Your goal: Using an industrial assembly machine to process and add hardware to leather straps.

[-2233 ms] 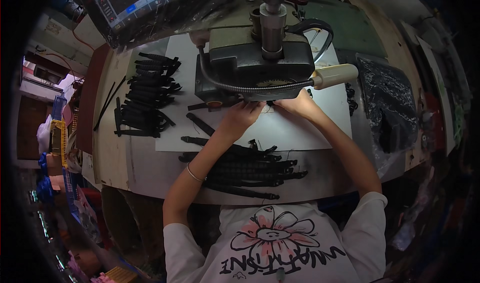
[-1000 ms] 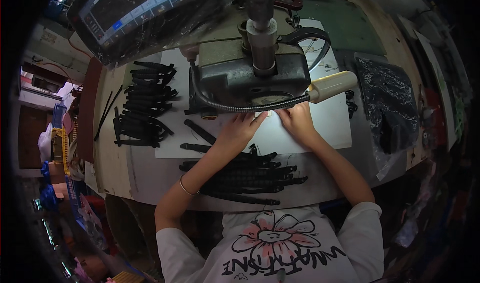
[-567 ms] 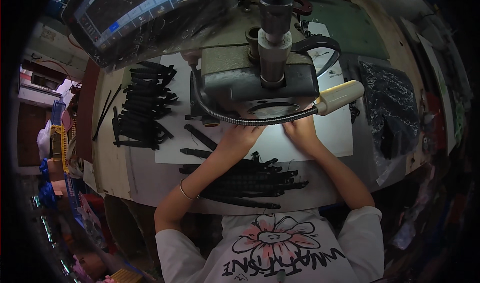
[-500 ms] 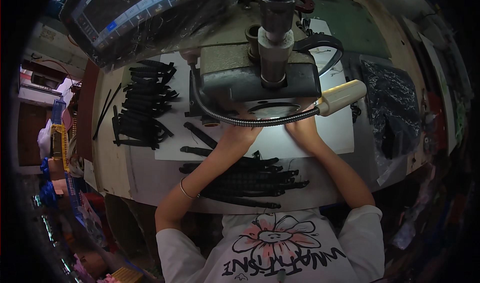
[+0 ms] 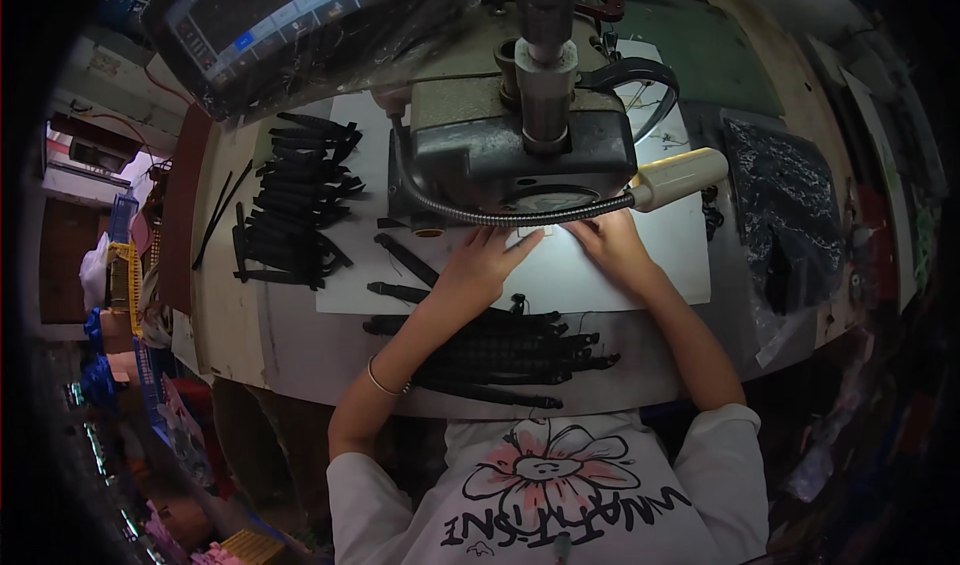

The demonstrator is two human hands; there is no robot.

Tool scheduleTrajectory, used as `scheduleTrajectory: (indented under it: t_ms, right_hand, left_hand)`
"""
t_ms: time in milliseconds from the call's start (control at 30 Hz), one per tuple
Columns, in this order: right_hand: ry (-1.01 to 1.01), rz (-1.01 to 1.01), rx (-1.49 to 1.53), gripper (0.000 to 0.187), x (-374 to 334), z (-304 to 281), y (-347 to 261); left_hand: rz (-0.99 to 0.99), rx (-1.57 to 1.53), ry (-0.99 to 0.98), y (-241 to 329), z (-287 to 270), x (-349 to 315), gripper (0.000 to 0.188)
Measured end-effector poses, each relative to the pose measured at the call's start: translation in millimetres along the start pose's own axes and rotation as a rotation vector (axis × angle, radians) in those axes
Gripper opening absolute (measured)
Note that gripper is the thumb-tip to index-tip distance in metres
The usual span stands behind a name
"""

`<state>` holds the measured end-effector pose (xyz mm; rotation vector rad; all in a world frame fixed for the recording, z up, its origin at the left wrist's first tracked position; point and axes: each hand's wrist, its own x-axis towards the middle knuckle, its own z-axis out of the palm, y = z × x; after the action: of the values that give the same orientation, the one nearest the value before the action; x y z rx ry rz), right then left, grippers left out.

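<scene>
Beneath the dark sewing machine head (image 5: 520,155), my left hand (image 5: 480,265) rests on the white sheet (image 5: 660,270). Its thumb stretches away from the fingers, and nothing shows in its grasp; the fingertips pass partly behind the machine's hose. My right hand (image 5: 612,248) is across from it, below the cream lamp (image 5: 685,180). The fingers of that hand are drawn together at the lit spot, and whatever they hold is hidden. Below my hands, several black fabric strips (image 5: 490,355) lie side by side near the table edge, some under my left forearm.
Another heap of black strips (image 5: 300,200) lies at the left. A flexible metal hose (image 5: 500,217) curves across the machine's front. A plastic-wrapped screen (image 5: 280,25) leans in at upper left. On the right is a clear bag (image 5: 785,215) with dark contents.
My left thumb has come apart from its fingers and now shows beside the lit spot. The right hand's fingers show more fully. The whole view has shifted slightly.
</scene>
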<state>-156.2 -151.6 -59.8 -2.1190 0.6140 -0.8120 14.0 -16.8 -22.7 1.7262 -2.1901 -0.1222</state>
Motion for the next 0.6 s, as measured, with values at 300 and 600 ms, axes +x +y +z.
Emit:
scheduleTrajectory:
  t_ms: [300, 600]
  right_hand:
    - [0.026, -0.294, -0.298, 0.009, 2, -8, -12]
    - [-0.227, -0.348, -0.173, 0.02, -13, 4, -80]
  left_hand:
    - [0.983, -1.405, 0.373, 91, -143, -17, 0.024]
    - [1.322, -1.692, 0.538, 117, -181, -18, 0.028]
